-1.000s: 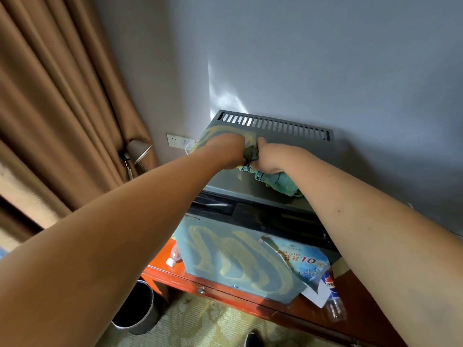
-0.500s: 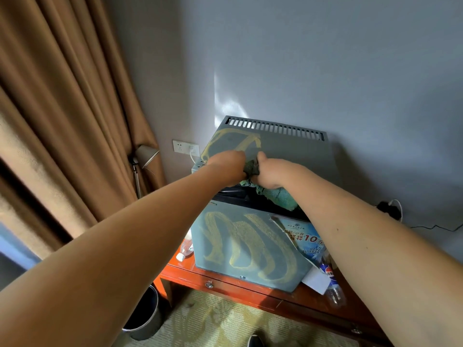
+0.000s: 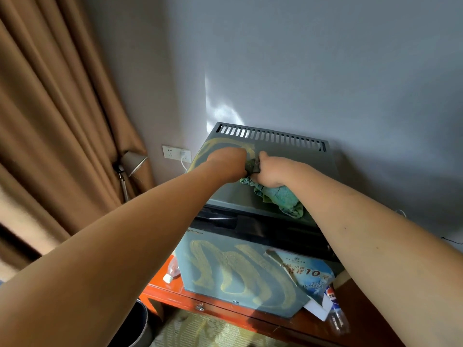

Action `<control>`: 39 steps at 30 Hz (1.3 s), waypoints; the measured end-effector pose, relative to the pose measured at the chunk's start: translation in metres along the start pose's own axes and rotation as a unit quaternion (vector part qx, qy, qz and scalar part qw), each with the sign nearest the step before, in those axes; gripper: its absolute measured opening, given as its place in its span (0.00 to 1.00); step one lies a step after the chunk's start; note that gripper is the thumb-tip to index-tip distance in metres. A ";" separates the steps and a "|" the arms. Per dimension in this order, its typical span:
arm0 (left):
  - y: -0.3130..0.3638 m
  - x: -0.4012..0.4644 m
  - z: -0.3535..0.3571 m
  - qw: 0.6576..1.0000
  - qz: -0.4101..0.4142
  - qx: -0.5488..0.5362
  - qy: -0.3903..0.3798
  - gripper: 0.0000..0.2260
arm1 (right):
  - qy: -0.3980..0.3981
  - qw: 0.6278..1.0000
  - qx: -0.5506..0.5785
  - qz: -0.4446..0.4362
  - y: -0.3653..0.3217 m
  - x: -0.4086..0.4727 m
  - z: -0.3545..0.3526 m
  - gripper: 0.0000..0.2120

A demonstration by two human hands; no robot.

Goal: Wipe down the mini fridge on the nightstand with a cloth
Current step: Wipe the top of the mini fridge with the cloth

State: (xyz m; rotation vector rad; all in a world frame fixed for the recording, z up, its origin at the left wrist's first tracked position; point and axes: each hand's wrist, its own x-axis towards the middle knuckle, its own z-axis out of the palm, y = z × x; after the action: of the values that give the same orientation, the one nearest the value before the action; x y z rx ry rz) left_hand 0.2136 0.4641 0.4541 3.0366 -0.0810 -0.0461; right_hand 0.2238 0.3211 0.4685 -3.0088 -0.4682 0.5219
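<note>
A grey mini fridge (image 3: pixel 295 156) stands on an orange-brown wooden nightstand (image 3: pixel 225 303) against the wall. Yellowish dusty streaks mark its top and its front door (image 3: pixel 225 276). A green cloth (image 3: pixel 278 197) lies bunched on the fridge top. My left hand (image 3: pixel 229 164) and my right hand (image 3: pixel 271 170) meet over it with fists closed, both gripping the dark upper end of the cloth. The rest of the cloth trails toward the front edge of the top.
A vent grille (image 3: pixel 270 136) runs along the fridge's back edge. Brown curtains (image 3: pixel 57 121) hang left, with a lamp (image 3: pixel 131 164) and wall socket (image 3: pixel 176 154). Plastic bottles (image 3: pixel 171 270) and a printed card (image 3: pixel 310 274) lie on the nightstand. A dark bin (image 3: pixel 135 326) stands below.
Both hands, still bunched on the cloth, slid toward the fridge's front edge half a second ago and have now moved back up toward the vent grille. The camera view has shifted too.
</note>
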 end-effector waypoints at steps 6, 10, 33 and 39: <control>0.005 0.070 -0.007 1.000 0.009 0.015 -0.017 0.03 | -0.003 1.000 -0.002 0.018 0.022 0.065 -0.020 0.42; 0.006 0.109 -0.006 1.000 0.016 0.011 -0.008 0.04 | 0.002 1.000 0.002 0.028 0.036 0.104 -0.031 0.43; 0.017 0.017 -0.009 0.998 0.028 0.048 0.004 0.09 | 0.003 0.997 0.042 0.060 0.014 0.018 -0.001 0.41; 0.013 0.006 0.001 0.999 0.028 0.018 -0.003 0.10 | -0.002 0.998 0.013 0.065 0.008 0.006 0.007 0.41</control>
State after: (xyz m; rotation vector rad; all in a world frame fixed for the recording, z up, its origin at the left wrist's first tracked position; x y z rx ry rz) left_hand 0.2190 0.4510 0.4546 3.0688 -0.1695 -0.0509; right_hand 0.2293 0.3155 0.4595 -3.0277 -0.2648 0.5371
